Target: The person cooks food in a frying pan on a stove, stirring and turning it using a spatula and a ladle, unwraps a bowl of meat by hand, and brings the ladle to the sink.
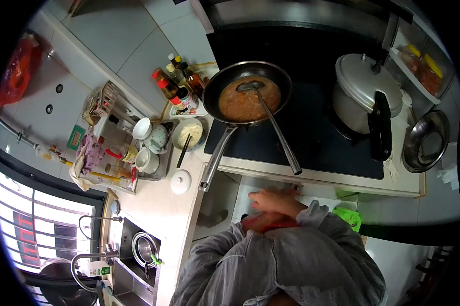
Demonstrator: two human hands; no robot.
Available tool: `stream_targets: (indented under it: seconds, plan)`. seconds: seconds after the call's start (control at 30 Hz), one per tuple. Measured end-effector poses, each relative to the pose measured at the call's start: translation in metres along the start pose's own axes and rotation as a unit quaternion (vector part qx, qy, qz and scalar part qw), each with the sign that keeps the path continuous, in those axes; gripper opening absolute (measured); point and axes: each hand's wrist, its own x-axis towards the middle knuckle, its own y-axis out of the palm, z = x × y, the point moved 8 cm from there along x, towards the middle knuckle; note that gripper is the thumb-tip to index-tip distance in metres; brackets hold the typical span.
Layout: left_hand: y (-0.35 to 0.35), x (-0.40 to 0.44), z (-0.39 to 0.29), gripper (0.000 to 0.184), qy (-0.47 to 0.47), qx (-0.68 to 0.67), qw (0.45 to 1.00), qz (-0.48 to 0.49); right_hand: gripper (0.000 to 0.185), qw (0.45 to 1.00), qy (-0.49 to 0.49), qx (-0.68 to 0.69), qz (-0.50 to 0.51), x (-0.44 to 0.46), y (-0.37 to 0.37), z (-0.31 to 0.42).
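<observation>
- Pan [286,94] on cooktop [317,143], brown sauce [240,108] inside.
- Ladle [274,119] head in sauce, handle hanging out.
- Pressure cooker [350,104] at right, lid [361,75] on.
- Chopsticks [184,151] in bowl [201,141] left of pan.
- Right hand [267,200] apart from pan and ladle.

We're seeing a glossy metal pan [285,84], shiny S/S ladle [277,127], satin-metal press. cooker [350,98] w/ smooth plas. handle [380,125], glassy hob [311,137], matt cloth shirt [311,255].
</observation>
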Motion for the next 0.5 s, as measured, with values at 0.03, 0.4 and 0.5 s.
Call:
stream_targets:
  seconds: [0.03, 0.4, 0.5]
  plan:
    - [0.000, 0.001, 0.000, 0.030, 0.000, 0.000, 1.000, -0.001, 0.024, 1.000, 0.001, 0.004, 0.000, 0.002, 0.000, -0.001]
    - [-0.002, 0.008, 0.000, 0.031, -0.002, -0.005, 1.000, -0.013, 0.023, 1.000, -0.008, -0.029, 0.004, -0.001, -0.016, 0.006]
    - [-0.002, 0.009, 0.000, 0.031, -0.004, -0.006, 1.000, -0.016, 0.024, 1.000, -0.015, -0.014, 0.001, 0.000, -0.010, 0.001]
